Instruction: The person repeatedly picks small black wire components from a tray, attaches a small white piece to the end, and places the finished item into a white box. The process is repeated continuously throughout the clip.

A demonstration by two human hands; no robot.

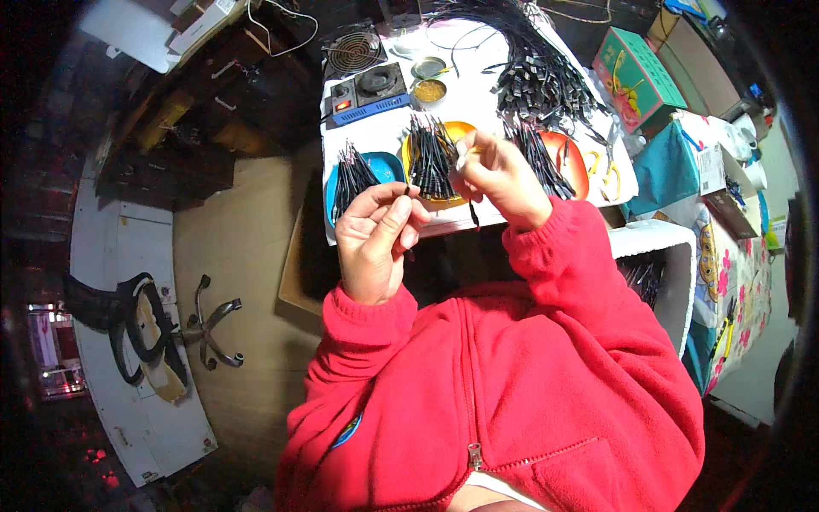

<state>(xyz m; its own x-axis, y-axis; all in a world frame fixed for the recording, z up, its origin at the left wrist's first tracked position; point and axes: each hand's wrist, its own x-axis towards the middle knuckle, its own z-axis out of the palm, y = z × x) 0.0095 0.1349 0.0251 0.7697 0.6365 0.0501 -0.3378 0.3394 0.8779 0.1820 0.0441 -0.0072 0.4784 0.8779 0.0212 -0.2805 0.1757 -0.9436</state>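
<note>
In front of my chest, over the table's near edge, both hands are closed in a pinch. My left hand (377,241) grips a small black cable end (407,190) between thumb and fingertips. Farther right and slightly higher, my right hand (505,175) is pinching a thin black cable (474,213), whose end hangs below the fingers. Whether both pieces belong to one cable I cannot tell. Just beyond the hands, bundles of short black cables (431,162) lie on a yellow tray (463,130), a blue tray (391,165) and an orange-red tray (577,175).
At the table's far left stand a blue heating unit (373,96) with a lit red switch and a round-grilled fan (353,53). Two small round tins (429,91) sit beside it. Black cables with connectors (546,90) pile up behind. Yellow-handled scissors (611,181) lie right.
</note>
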